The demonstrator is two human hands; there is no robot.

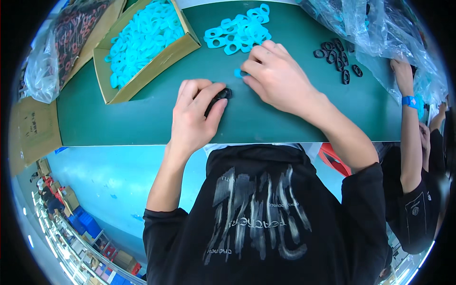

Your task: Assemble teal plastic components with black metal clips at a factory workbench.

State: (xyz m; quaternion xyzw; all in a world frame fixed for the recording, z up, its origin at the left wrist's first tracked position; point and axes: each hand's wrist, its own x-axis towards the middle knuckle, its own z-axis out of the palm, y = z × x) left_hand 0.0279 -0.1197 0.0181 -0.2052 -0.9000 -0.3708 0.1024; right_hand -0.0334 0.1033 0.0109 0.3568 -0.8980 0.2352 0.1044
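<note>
My left hand [194,111] is closed around a small black oval part [223,95], held just above the green table [142,128]. To its right, my right hand [280,76] pinches a turquoise oval ring [239,73], most of it hidden by the fingers. Just beyond my right hand lies a loose pile of turquoise oval rings [232,39]. Farther right, several black oval rings [338,59] rest in a small group on the table.
A cardboard box [156,66] full of turquoise rings stands at the far left. Beside it is a carton [35,123] with plastic film. Clear plastic bags [380,33] cover the far right, where a co-worker's arm [411,123] with a blue wristband reaches in.
</note>
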